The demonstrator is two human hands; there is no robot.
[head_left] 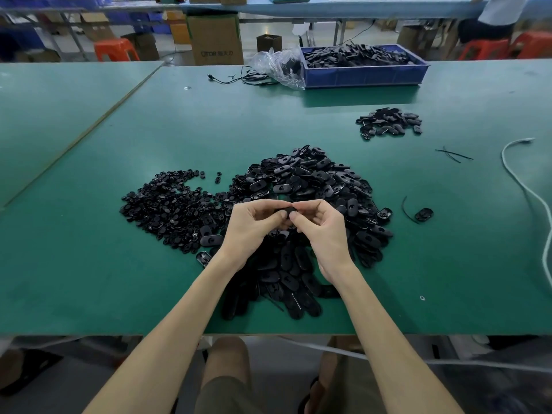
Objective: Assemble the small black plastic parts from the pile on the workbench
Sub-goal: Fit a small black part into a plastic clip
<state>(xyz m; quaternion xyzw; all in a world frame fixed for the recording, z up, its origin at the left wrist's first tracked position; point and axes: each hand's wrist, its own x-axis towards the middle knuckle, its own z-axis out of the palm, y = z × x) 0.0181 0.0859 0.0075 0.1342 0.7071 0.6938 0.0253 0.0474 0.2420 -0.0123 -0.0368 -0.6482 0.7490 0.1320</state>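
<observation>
A big pile of black oval plastic shells (310, 180) lies in the middle of the green workbench (89, 264), with a flatter heap of smaller black parts (170, 207) to its left. Above the pile's near side, my left hand (254, 228) and my right hand (322, 231) meet fingertip to fingertip. Between them they pinch one small black part (287, 211), mostly hidden by fingers and thumbs. A small separate heap of black oval parts (388, 123) lies further back on the right.
A blue bin (364, 74) of black parts and a clear plastic bag (280, 67) stand at the far edge. A lone black part (424, 214) and thin ties (454, 153) lie to the right. A white cable (525, 189) runs along the right side. A seated person (495, 16) is at the far bench.
</observation>
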